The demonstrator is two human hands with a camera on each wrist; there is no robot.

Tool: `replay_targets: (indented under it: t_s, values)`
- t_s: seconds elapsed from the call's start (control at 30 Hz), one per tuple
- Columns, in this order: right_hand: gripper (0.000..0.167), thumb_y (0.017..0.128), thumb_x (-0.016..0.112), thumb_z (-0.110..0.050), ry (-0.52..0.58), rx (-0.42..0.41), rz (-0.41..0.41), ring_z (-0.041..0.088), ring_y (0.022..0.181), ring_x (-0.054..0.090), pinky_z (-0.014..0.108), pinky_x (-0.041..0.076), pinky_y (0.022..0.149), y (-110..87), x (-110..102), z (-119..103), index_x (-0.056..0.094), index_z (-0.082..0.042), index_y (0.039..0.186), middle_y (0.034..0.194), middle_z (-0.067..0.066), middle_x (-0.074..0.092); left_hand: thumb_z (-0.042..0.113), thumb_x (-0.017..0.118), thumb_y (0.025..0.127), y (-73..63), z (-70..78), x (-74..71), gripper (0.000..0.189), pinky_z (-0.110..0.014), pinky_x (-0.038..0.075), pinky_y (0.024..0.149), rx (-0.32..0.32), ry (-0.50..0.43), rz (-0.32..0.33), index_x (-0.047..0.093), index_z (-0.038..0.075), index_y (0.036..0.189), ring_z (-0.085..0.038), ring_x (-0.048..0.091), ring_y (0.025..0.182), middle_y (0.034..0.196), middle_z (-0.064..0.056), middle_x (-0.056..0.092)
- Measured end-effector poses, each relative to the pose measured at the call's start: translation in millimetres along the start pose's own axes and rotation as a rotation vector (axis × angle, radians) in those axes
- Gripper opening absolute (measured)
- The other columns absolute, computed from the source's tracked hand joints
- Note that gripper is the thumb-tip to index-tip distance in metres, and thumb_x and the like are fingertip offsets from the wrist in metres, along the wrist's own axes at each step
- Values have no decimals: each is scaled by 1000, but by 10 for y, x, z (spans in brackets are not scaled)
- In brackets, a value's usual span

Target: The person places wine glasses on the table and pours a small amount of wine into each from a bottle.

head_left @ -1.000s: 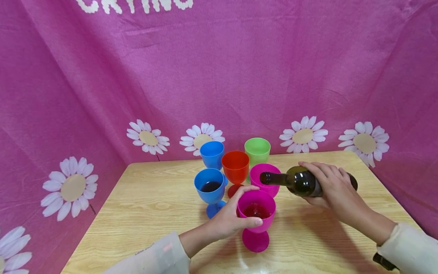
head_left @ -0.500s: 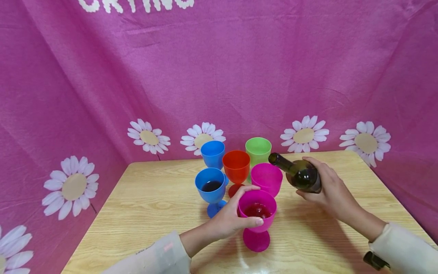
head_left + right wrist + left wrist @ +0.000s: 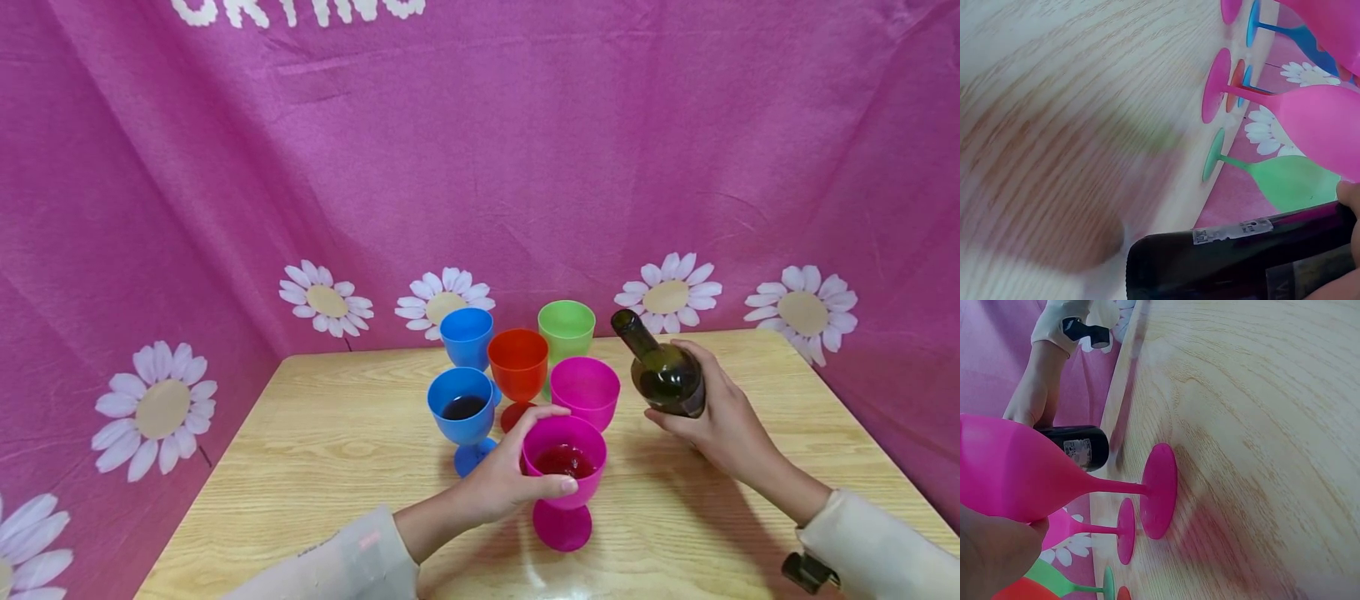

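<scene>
My left hand [image 3: 495, 479] grips the bowl of the front pink goblet [image 3: 564, 492], thumb and fingers on either side near the rim. Red liquid shows inside it. Its foot [image 3: 1159, 490] is at the tabletop, upright. To the right, my right hand [image 3: 723, 417] holds a dark green wine bottle [image 3: 667, 379] round its body, neck leaning up and to the left. The bottle's bottom [image 3: 1141, 269] is off the table in the right wrist view. Just behind the held goblet stands a second pink goblet [image 3: 585, 387], close to the bottle.
A blue goblet [image 3: 450, 425] with dark liquid stands left of my left hand. Behind are a red goblet [image 3: 517, 367], another blue goblet [image 3: 467, 337] and a green goblet [image 3: 566, 329]. The wooden table [image 3: 337, 433] meets a pink daisy-printed cloth [image 3: 525, 167] at its back.
The bottle has swung from nearly level over the rear pink goblet to a more upright tilt, with its mouth raised and moved right. My left hand keeps its hold on the front goblet.
</scene>
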State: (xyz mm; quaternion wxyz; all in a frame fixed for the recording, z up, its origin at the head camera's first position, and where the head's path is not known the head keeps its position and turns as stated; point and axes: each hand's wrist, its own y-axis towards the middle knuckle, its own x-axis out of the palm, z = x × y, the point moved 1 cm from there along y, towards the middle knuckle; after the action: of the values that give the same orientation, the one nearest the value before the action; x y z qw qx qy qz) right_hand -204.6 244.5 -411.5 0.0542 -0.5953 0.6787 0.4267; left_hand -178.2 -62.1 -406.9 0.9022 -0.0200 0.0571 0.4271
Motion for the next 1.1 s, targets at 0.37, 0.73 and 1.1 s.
replay_targets:
  t_s: [0.37,0.73,1.1]
  values:
    - [100,82,89,-18,116,129,-27,43,118,56,64,41,96,7,-2,38,25,-16,158,137,27,56,19,79,91,-9,-4,3,72,-35,58,93,-2,2,-2,38,34,148,-16,51,132,141,7,55]
    - [102,86,86,-22,171,213,-16,38,121,52,62,38,100,21,-17,86,18,-19,161,141,25,53,21,80,91,-1,-9,-4,71,-35,58,93,-7,13,8,39,35,148,-16,50,133,140,8,55]
    - [97,93,79,-24,232,269,-23,-3,120,43,30,37,109,-13,-49,170,11,-23,162,151,17,41,21,80,91,-6,-9,-7,72,-36,58,93,-17,10,9,38,35,148,-17,50,133,141,8,55]
